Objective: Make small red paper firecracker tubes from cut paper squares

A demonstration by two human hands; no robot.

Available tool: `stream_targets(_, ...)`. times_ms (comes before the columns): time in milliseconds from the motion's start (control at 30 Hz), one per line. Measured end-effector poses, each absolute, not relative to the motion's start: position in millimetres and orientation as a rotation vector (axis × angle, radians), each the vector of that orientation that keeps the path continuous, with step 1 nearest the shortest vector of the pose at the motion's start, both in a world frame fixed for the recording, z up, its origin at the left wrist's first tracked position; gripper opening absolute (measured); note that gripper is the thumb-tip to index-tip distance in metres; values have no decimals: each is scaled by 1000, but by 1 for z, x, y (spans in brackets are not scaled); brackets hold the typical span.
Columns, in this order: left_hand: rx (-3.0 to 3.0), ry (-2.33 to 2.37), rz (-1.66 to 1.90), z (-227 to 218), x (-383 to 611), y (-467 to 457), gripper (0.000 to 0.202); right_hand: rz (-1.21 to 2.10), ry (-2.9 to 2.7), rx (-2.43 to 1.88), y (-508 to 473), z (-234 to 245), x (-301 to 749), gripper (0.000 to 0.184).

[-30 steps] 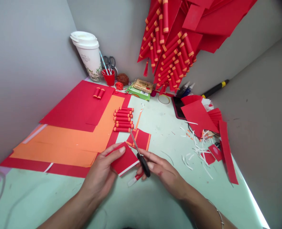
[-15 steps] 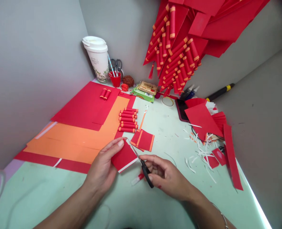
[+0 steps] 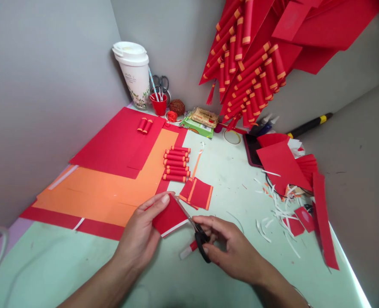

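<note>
My left hand (image 3: 141,237) pinches a small red paper square (image 3: 170,217) with a white edge, holding it just above the pale green table (image 3: 80,265). My right hand (image 3: 231,250) grips black-handled scissors (image 3: 194,229), whose blades lie along the right edge of that square. A red-and-white glue stick (image 3: 188,251) lies on the table under the scissors. Just beyond lie small red pieces with orange borders (image 3: 199,192) and a row of rolled red paper tubes (image 3: 176,164).
Large red sheets (image 3: 119,143) and orange sheets (image 3: 106,190) cover the left of the table. Stacked paper cups (image 3: 134,72), a red cup with scissors (image 3: 159,102) and snack packs (image 3: 199,119) stand at the back. Hanging red tubes (image 3: 247,72) dangle above. Red scraps and white trimmings (image 3: 285,201) lie at the right.
The scissor blades have moved in along the red square's right edge. The view has shifted slightly; both hands stay on the same things.
</note>
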State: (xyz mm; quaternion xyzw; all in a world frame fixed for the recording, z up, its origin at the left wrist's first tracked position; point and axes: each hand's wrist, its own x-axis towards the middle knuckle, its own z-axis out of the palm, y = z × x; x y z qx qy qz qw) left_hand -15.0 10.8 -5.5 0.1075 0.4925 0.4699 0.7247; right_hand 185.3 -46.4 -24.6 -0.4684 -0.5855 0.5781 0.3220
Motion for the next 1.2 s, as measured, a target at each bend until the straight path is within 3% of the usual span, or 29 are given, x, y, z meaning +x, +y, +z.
stream_targets(1200,216,1038,973,-7,-14,9,23,1449,-1564,-1305,-47,-25,182,44)
